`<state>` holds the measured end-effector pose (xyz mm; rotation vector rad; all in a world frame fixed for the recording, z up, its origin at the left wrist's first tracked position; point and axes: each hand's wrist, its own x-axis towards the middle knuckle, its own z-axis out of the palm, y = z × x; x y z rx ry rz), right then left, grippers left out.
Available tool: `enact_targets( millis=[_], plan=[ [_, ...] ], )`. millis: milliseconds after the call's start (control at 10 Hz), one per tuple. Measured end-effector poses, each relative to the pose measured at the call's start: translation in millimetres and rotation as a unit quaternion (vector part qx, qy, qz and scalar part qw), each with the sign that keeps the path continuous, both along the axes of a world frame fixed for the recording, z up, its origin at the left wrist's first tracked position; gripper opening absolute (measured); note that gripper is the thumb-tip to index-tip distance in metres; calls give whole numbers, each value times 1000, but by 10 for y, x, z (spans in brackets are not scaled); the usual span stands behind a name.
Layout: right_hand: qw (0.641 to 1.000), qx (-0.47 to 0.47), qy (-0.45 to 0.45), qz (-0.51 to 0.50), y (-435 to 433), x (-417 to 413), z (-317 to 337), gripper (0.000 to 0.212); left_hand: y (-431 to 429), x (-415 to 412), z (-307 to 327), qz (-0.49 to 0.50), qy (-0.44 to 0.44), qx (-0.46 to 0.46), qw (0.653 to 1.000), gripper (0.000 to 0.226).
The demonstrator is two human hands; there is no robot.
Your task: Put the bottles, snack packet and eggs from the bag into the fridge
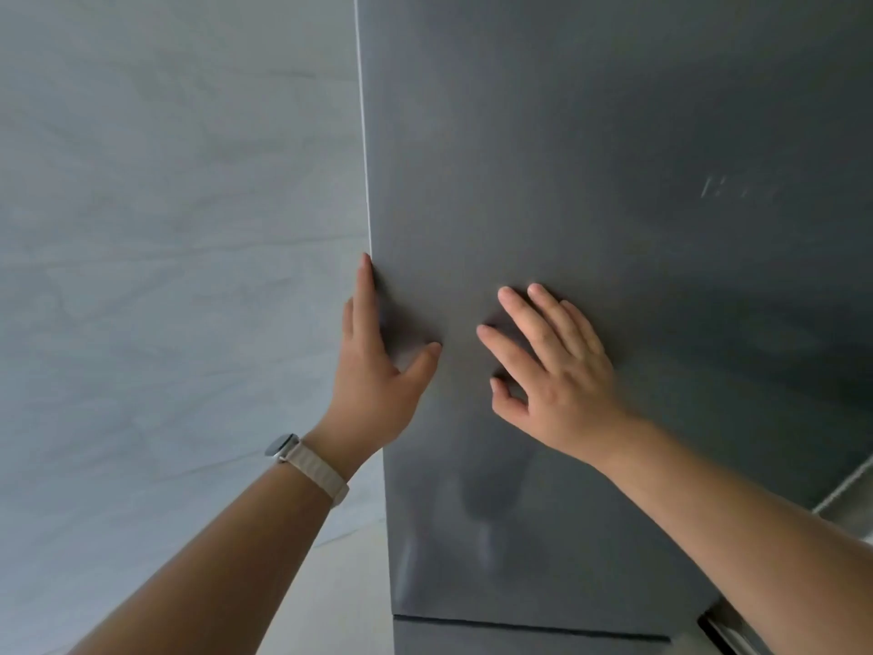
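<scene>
Two bare forearms, left hand (378,385), right hand (557,371), short plain nails, watch (282,447) on left wrist, rounded silver-grey case, cream band (323,476), perhaps ribbed or woven, edges blurred

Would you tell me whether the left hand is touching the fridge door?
Touching: head view shows the left hand on the fridge door, thumb pressing it.

Both hands (472,371) on fridge door (614,229)
</scene>
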<state>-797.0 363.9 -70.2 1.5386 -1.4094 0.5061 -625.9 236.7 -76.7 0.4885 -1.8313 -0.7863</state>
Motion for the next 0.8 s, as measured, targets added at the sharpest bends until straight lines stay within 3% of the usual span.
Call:
enact_targets(
  millis=[200, 400, 600, 800],
  plan=[
    [999, 9, 9, -32, -1, 29, -13, 45, -70, 17, -11, -19, 8, -27, 999, 100],
    [992, 71, -46, -93, 107, 258, 46, 44, -151, 180, -45, -70, 8, -26, 997, 84],
    [974, 146, -122, -124, 325, 515, 68, 47, -97, 442, -75, -56, -22, -77, 995, 65],
    [956, 204, -160, -135, 745, 705, 125, 51, 22, 726, -128, -22, -121, -227, 966, 58]
  ],
)
